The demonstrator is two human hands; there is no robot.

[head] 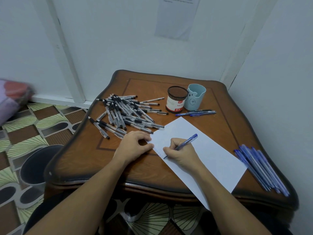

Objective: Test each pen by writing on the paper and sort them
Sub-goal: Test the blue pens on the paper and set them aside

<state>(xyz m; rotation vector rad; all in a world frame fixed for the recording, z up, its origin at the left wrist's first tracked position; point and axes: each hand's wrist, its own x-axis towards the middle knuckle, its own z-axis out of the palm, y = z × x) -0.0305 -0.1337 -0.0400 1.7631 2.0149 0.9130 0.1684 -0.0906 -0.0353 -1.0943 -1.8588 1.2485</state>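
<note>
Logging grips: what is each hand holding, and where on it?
The right hand pinches a blue pen low on its barrel; the left hand holds nothing, pressing the paper.

Mesh pen cup (177, 100) label: "Ball Pe…"; wall sheet (176, 16) print illegible.

It looked like a home room: a carved wooden counter (94, 167) stood cornered on patterned vinyl floor (33, 122) beside a bundled purple blanket (11, 97).

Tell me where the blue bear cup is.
Head view: the bear cup stands far back on the table, just right of the mesh pen holder.
</note>
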